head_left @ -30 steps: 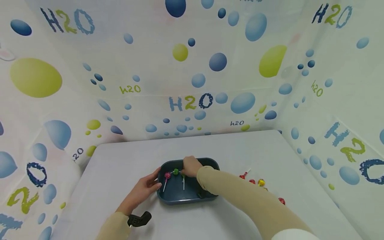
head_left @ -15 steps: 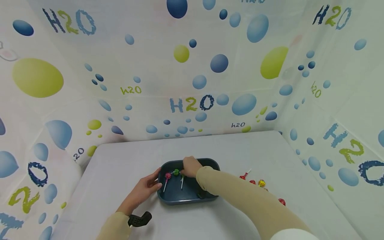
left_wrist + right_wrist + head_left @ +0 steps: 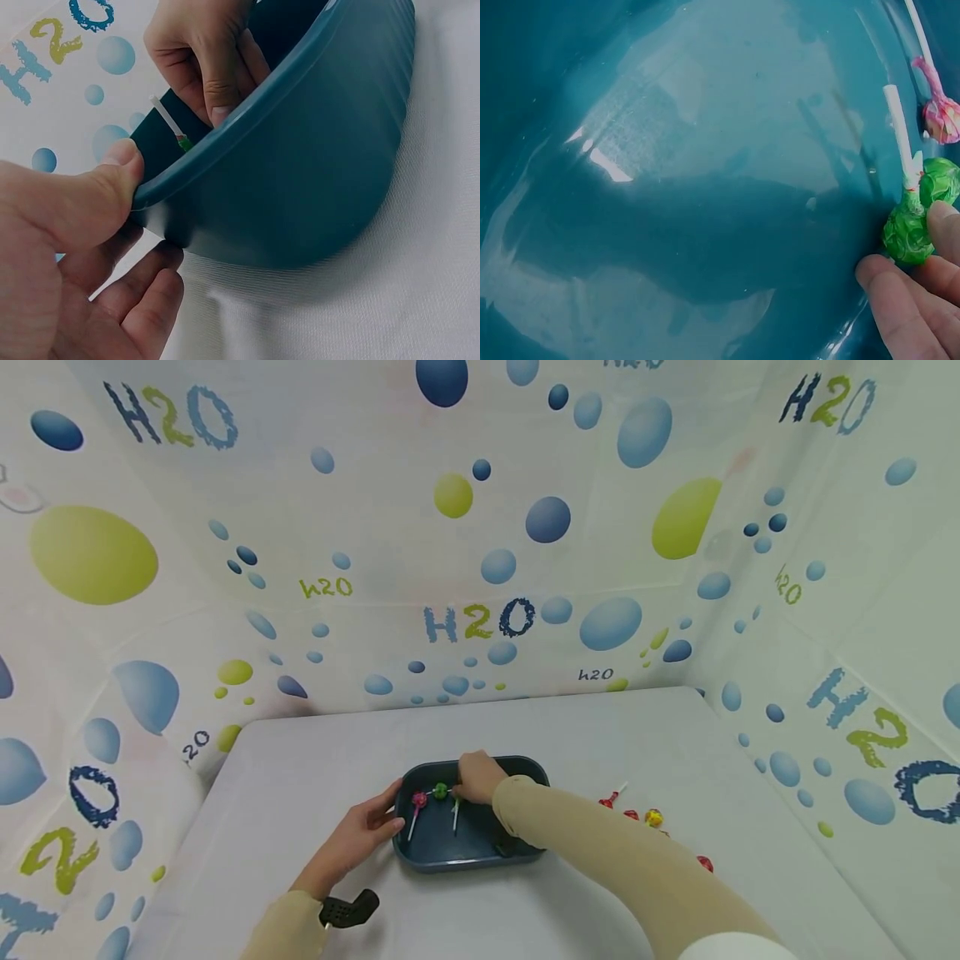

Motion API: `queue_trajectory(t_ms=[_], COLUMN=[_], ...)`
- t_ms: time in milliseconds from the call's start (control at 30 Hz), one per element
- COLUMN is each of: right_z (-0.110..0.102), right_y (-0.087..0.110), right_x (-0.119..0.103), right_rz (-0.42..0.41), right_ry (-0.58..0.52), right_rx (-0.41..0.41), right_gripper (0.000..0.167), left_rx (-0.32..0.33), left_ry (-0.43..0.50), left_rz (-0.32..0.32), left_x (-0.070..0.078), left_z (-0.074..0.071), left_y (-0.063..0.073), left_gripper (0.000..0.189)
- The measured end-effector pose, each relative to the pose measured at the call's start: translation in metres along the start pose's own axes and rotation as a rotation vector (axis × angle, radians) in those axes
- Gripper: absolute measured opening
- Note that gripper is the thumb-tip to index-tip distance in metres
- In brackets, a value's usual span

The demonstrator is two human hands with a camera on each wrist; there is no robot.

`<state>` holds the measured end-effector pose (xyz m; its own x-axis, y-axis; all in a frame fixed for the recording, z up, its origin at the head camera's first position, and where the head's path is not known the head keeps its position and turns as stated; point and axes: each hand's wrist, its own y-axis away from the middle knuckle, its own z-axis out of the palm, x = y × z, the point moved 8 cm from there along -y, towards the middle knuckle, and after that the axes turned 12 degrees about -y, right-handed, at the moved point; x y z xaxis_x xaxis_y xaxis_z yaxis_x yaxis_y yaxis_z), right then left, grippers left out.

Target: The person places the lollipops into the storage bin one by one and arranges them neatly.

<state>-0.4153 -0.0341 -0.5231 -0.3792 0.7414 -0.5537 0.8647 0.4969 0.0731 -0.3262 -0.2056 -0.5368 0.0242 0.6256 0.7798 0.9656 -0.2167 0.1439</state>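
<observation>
A dark teal tray (image 3: 472, 857) stands on the white table. My left hand (image 3: 363, 828) grips its left end, thumb over the rim and fingers against the outer wall, as the left wrist view shows. Inside the tray, my right hand (image 3: 478, 777) pinches a green-wrapped lollipop (image 3: 907, 231) between thumb and fingers, its white stick pointing toward the near side. Touching or very close to it is a second green lollipop (image 3: 440, 791). A pink lollipop (image 3: 419, 798) lies at the tray's left end. My right forearm hides part of the tray's right side.
On the table to the right lie several loose lollipops: a red one (image 3: 606, 802) with its stick visible, a yellow one (image 3: 654, 817), and another red one (image 3: 705, 863) partly behind my right sleeve. A patterned sheet (image 3: 480, 543) hangs around the table (image 3: 337, 739).
The stick of the lollipop in my right hand has swung slightly to the left since the earliest frame. Both hands and the tray stay practically in place.
</observation>
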Motion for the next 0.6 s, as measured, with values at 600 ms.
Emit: queue_trajectory(t_ms=[600], right_z=[-0.0090], right_y=[0.0102], right_x=[-0.0059], right_rz=[-0.004], right_ry=[-0.045], right_rx=[-0.025], right_gripper=[0.046], left_rx=[-0.004], left_ry=[-0.007], left_rz=[0.016], left_x=[-0.0005], left_z=[0.0007], left_y=[-0.0004], left_gripper=[0.069])
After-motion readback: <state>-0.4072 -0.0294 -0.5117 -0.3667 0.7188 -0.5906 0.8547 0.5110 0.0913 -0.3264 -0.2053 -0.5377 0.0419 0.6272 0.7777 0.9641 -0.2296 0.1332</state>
